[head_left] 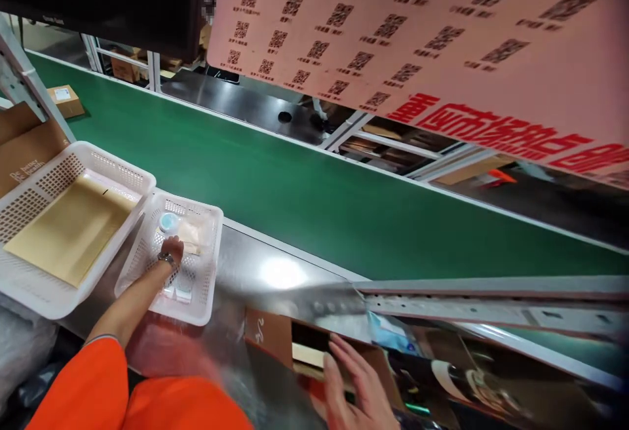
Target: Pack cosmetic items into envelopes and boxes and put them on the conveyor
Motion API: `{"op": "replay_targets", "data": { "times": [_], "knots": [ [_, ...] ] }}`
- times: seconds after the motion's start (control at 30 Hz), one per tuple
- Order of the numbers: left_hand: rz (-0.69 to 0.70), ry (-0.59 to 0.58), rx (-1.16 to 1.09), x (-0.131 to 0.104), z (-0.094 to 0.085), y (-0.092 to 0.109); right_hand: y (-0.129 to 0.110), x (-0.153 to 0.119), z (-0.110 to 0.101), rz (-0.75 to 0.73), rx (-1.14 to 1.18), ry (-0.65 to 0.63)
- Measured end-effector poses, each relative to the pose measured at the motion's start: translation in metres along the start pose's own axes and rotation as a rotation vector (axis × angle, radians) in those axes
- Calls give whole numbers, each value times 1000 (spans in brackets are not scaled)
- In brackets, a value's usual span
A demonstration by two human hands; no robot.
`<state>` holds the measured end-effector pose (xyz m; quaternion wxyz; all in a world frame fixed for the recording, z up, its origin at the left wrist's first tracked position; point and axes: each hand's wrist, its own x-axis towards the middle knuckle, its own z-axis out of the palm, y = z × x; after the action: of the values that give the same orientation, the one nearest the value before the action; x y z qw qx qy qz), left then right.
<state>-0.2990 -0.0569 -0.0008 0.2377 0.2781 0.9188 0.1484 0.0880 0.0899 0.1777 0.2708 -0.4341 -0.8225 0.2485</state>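
Observation:
My left hand [173,246], with a watch at the wrist, reaches into the smaller white plastic basket [215,266]. It is close to a round item with a light-blue top [168,222] and a clear plastic packet [192,232]. Its fingers are foreshortened, so their grip cannot be made out. At the lower right, my right hand [356,384] is over an open cardboard box [268,335], its fingers stretched and apart. A cream-coloured flat edge [307,356] shows inside the box beside the fingertips.
A larger white basket [83,145] on the left holds a yellow padded envelope [73,227]. Behind runs a green conveyor belt [295,181]. A pink sheet of QR codes [393,43] and a monitor [98,4] hang above. A metal rail [491,302] and dark bottle-like items [457,377] are on the right.

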Motion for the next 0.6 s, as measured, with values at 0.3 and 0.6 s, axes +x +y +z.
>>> {"op": "replay_targets", "data": {
  "times": [0.3, 0.6],
  "knots": [
    [16, 124, -229, -58, -12, -48, -37, -13, 162, -133, 350, -756],
    [-64, 276, -458, -115, -29, -77, -61, -16, 307, -260, -3, -1121]
  ]
}}
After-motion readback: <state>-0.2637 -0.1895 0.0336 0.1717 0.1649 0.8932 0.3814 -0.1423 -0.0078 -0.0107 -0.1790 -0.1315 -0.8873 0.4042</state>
